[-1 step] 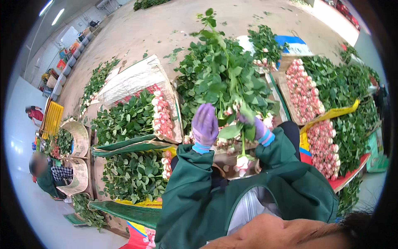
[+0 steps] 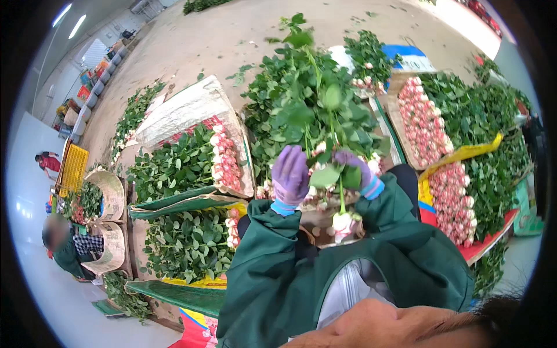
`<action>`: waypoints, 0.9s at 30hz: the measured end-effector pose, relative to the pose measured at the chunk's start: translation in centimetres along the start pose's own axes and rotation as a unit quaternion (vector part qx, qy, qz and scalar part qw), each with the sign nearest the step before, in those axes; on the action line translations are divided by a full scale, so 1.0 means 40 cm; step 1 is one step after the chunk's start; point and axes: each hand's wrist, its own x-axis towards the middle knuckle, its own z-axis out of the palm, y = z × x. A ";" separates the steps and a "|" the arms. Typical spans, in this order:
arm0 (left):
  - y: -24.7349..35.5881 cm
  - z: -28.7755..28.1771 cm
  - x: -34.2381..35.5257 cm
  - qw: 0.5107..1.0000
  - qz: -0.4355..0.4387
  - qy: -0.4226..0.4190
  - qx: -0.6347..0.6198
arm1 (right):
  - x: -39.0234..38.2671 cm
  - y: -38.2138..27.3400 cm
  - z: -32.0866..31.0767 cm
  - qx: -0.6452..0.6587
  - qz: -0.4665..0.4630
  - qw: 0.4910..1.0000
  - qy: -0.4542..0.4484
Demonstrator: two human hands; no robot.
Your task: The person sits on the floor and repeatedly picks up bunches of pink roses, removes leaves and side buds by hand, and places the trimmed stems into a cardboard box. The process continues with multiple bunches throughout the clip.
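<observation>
A white rose with pink-tinged petals (image 2: 343,225) hangs bloom-down in front of my chest, its leafy stem running up and away from me. My right hand (image 2: 361,170), in a purple glove, grips that stem among its leaves. To the left of the stem, my left hand (image 2: 290,177), also gloved in purple, is raised with its fingers stretched up and nothing visible in it. Just beyond both hands lies a big pile of leafy roses (image 2: 278,95), blooms toward me. Leaves hide part of my right fingers.
Bundled pink-and-white roses (image 2: 225,156) lie on wrapping at the left. More rose rows (image 2: 423,122) lie at the right, parted by a yellow sheet (image 2: 464,158). Another person (image 2: 69,249) sits at far left beside curved boards (image 2: 104,246); a yellow crate (image 2: 74,168) stands behind.
The leaves around the held stem have shifted and the bloom has moved slightly to the right. My left fingers have bent a little; my right hand stays at the stem.
</observation>
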 end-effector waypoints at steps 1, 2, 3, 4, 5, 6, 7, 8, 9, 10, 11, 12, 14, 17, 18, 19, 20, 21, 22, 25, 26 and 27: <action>0.046 -0.011 -0.003 0.999 0.015 -0.022 0.032 | -0.010 -0.046 0.080 0.145 0.089 0.982 0.078; 0.085 0.019 -0.017 1.000 0.024 -0.013 0.000 | -0.014 -0.057 0.072 0.289 0.057 0.947 -0.128; 0.125 0.043 -0.015 0.999 0.013 0.001 -0.038 | -0.007 -0.047 0.070 0.292 0.005 0.944 -0.157; 0.164 0.053 -0.007 0.997 -0.002 0.012 -0.073 | 0.004 -0.031 0.069 0.299 -0.045 0.935 -0.185; 0.194 0.040 0.006 0.994 -0.025 -0.056 -0.088 | -0.010 -0.039 0.105 0.243 -0.095 0.954 -0.147; 0.222 0.050 0.038 0.986 -0.035 -0.115 -0.115 | -0.011 -0.032 0.054 0.294 -0.083 0.939 -0.161; 0.248 0.051 0.075 0.982 -0.042 -0.126 -0.132 | -0.041 -0.033 0.033 0.349 -0.057 0.923 -0.155; 0.248 0.062 0.087 0.983 -0.048 -0.104 -0.142 | -0.049 -0.032 0.040 0.361 -0.059 0.925 -0.099; 0.255 0.070 0.093 0.983 -0.057 -0.085 -0.155 | -0.069 -0.025 0.050 0.370 -0.061 0.926 -0.039; 0.261 0.069 0.101 0.990 -0.035 -0.073 -0.113 | -0.071 -0.028 0.055 0.380 -0.054 0.921 -0.063; 0.265 0.073 0.112 0.994 -0.015 -0.064 -0.088 | -0.067 -0.046 0.064 0.388 -0.050 0.916 -0.089; 0.264 0.076 0.114 0.995 -0.003 -0.061 -0.085 | -0.064 -0.063 0.073 0.395 -0.044 0.910 -0.114; 0.256 0.086 0.107 0.995 0.023 -0.057 -0.079 | -0.068 -0.097 0.095 0.274 -0.076 0.957 -0.064; 0.264 0.099 0.104 0.995 0.001 -0.057 -0.083 | -0.103 -0.192 0.212 0.216 -0.015 0.949 0.230; 0.276 0.099 0.108 0.994 -0.007 -0.072 -0.085 | -0.098 -0.196 0.178 0.232 -0.006 0.950 0.211; 0.281 0.106 0.106 0.993 -0.017 -0.084 -0.085 | -0.091 -0.199 0.144 0.248 0.005 0.950 0.192; 0.285 0.118 0.108 0.992 -0.027 -0.092 -0.084 | -0.079 -0.212 0.138 0.244 0.012 0.954 0.171; 0.289 0.130 0.111 0.991 -0.036 -0.101 -0.085 | -0.095 -0.216 0.139 0.224 -0.003 0.958 0.176; 0.292 0.137 0.116 0.990 -0.028 -0.113 -0.081 | -0.094 -0.233 0.135 0.181 0.031 0.963 0.195; 0.293 0.145 0.111 0.988 0.070 -0.097 -0.099 | -0.140 -0.265 0.138 0.001 0.008 0.992 0.125; 0.293 0.156 0.114 0.978 0.146 -0.101 -0.106 | -0.159 -0.282 0.116 -0.075 -0.014 0.991 0.105; 0.310 0.181 0.113 0.978 0.147 -0.096 -0.114 | -0.170 -0.304 0.092 -0.121 -0.032 0.988 0.095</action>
